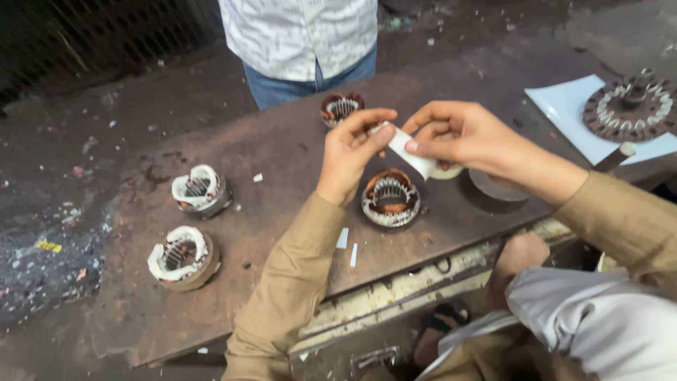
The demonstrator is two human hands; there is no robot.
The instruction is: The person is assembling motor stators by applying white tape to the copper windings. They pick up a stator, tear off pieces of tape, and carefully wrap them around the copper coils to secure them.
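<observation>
Both the left hand (350, 152) and the right hand (458, 134) pinch a white paper strip (409, 152) just above the bare copper-wound motor core (390, 199), while two cores at eight o'clock (200, 189) (182, 256) already carry white wrapping.

The table (282, 152) is bare metal, rusty brown, matt and rough, with scuffed whitish paint along its near edge. The strip (412, 155) pinched between the left hand (349, 152) and the right hand (458, 134) looks like smooth matt white paper. The stator (390, 199) below shows glossy copper wire inside a dull ridged metal core. The two stators at the left (185, 255) are wrapped in matt white cloth-like tape. The sleeves (289, 282) are matt tan cloth. At far right, a white sheet (568, 106) looks smooth.
</observation>
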